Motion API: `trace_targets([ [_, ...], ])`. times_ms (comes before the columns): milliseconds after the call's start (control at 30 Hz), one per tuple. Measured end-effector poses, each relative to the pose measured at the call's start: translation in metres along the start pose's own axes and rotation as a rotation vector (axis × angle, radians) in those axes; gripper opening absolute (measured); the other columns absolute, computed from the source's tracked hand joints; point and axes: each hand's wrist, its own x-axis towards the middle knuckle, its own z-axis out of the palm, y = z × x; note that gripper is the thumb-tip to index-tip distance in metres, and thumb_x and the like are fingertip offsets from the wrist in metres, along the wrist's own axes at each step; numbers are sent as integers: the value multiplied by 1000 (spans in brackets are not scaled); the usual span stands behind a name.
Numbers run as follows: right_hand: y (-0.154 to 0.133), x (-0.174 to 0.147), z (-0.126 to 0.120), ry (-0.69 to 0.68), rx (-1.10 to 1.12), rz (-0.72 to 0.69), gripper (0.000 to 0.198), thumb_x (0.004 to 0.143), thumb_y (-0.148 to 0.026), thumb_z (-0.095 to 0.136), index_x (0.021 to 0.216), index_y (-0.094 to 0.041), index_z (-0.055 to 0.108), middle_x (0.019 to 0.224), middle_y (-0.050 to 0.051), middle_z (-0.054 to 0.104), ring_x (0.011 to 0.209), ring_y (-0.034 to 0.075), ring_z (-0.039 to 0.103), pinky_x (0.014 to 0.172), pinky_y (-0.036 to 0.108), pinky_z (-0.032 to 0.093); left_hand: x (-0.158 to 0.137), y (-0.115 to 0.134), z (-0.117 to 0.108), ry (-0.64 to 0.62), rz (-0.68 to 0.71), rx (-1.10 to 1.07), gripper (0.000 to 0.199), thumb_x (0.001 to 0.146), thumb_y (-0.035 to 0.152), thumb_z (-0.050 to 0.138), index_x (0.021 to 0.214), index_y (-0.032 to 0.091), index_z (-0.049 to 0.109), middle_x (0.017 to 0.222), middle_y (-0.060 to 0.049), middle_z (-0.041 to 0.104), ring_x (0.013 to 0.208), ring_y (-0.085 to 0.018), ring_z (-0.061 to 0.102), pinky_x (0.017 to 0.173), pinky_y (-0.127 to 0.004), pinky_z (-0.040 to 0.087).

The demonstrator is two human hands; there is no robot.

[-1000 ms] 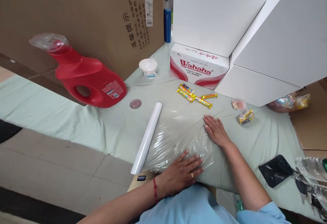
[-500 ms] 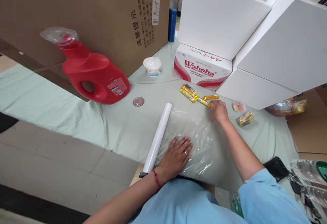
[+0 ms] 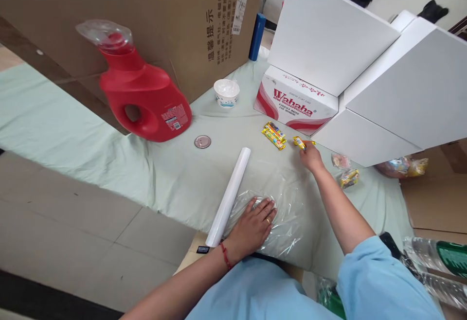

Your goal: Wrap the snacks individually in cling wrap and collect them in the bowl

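Observation:
My left hand (image 3: 252, 223) lies flat, fingers spread, on clear plastic film (image 3: 288, 205) that stretches over the cloth. Left of it is a long white roll (image 3: 229, 196), touching or close to the film's edge. Farther out, my right hand (image 3: 312, 158) pinches a small yellow snack packet (image 3: 298, 142); another yellow-orange packet is partly hidden behind the fingers. Several similar yellow packets (image 3: 274, 136) lie together just left of that hand. To its right rest a clear-wrapped pinkish item (image 3: 340, 160) and a wrapped yellow bundle (image 3: 349, 178).
A red jug (image 3: 146, 91) stands at left before a big cardboard box (image 3: 153, 13). A paper cup (image 3: 226, 94) and a round disc (image 3: 202, 141) sit mid-table. Behind are a Wahaba-style printed carton (image 3: 292, 103) and white boxes (image 3: 386, 96). Plastic bottles (image 3: 438, 257) lie lower right.
My right hand has drawn one yellow packet away from the group and turned it, leaving a gap. My left hand stays on the film. The view has shifted slightly.

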Motion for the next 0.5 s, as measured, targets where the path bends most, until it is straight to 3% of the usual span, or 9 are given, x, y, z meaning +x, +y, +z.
trace_targets([
  [233, -77, 23, 14, 72, 30, -287, 52, 102, -43, 59, 140, -8, 55, 135, 22, 63, 125, 32, 55, 105, 40, 42, 1, 2, -1, 9, -3, -4, 46, 113, 40, 39, 151, 22, 56, 162, -7, 56, 155, -22, 43, 131, -50, 19],
  [367, -103, 33, 21, 17, -79, -227, 60, 93, -47, 72, 142, -16, 57, 142, 20, 58, 130, 38, 52, 104, 45, 45, 1, 2, 0, 8, -1, -4, 47, 112, 40, 39, 152, 22, 55, 162, -8, 55, 155, -22, 42, 131, -51, 20],
  [500, -102, 31, 17, -90, -167, -157, 63, 94, -43, 69, 147, -13, 52, 143, 23, 58, 127, 38, 58, 101, 44, 48, 0, 2, 0, 20, -2, -6, 45, 112, 39, 39, 150, 21, 56, 161, -7, 57, 154, -22, 43, 131, -50, 19],
])
